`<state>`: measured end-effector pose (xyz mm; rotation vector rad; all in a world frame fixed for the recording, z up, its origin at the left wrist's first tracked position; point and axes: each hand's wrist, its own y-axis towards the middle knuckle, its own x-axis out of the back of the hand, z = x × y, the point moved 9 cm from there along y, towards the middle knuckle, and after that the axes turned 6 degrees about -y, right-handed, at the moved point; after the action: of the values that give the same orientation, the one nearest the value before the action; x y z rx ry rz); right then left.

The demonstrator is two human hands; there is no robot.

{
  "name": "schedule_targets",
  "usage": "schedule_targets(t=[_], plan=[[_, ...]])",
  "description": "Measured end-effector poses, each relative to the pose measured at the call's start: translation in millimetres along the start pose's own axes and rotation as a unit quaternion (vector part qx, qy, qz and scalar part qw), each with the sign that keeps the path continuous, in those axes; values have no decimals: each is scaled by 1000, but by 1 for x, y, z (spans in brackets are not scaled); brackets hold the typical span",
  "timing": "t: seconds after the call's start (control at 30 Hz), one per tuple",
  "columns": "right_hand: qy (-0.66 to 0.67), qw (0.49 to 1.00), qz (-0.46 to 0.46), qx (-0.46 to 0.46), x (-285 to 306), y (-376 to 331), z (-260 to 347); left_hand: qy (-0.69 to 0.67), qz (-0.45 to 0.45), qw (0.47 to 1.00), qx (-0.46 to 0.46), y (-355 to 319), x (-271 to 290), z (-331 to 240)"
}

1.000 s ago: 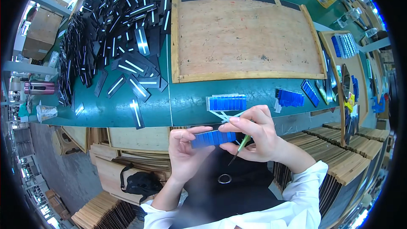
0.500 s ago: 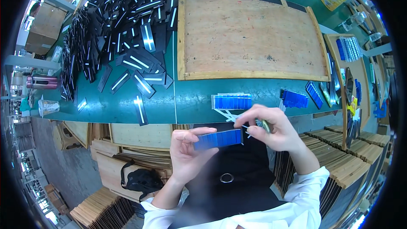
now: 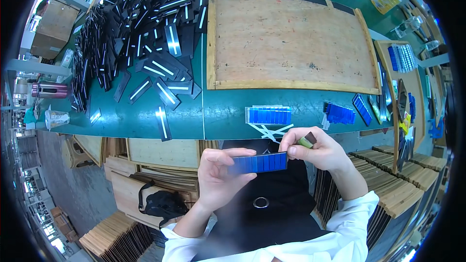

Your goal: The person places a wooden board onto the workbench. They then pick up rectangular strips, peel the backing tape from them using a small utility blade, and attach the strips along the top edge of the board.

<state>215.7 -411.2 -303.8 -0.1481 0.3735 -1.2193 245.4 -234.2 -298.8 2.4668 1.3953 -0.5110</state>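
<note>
A green desk (image 3: 223, 104) stretches beyond the fingers, bearing a shallow wooden tray (image 3: 291, 43) farther out and a heap of black pieces (image 3: 141, 24) ahead to their left. The left hand (image 3: 217, 178) pinches the left end of a blue banded panel (image 3: 262, 163) by its long edges; the right hand (image 3: 319, 153) has its fingertips at the panel's right end. Crossed white strips (image 3: 266, 132) lie just beyond those fingertips. The right fingers also clasp a green tool (image 3: 306, 140). Light edge pressure seems best, with the tool kept off the banded face.
</note>
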Motion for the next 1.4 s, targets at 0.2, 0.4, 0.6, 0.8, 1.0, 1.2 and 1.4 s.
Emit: schedule_targets(t=[0.2, 0.4, 0.6, 0.8, 1.0, 1.2, 1.4], plan=[[-12, 999, -53, -3, 1, -2, 10, 16, 1, 1000, -5, 1, -2, -4], [-351, 907, -161, 170, -12, 0, 57, 68, 49, 996, -42, 3, -14, -6], [-383, 885, -185, 191, -22, 10, 57, 97, 46, 993, -51, 2, -14, -12], [-405, 891, -201, 40, 7, -3, 38, 84, 28, 995, -52, 0, -7, -11], [-164, 977, -137, 14, 4, 5, 19, 145, 31, 989, 12, 1, -8, -5], [-267, 940, -177, 118, 0, 1, 40, -24, -97, 991, 89, 5, 3, -6], [-280, 930, -181, 153, -4, 1, 47, -31, -119, 990, 73, 5, 8, -6]])
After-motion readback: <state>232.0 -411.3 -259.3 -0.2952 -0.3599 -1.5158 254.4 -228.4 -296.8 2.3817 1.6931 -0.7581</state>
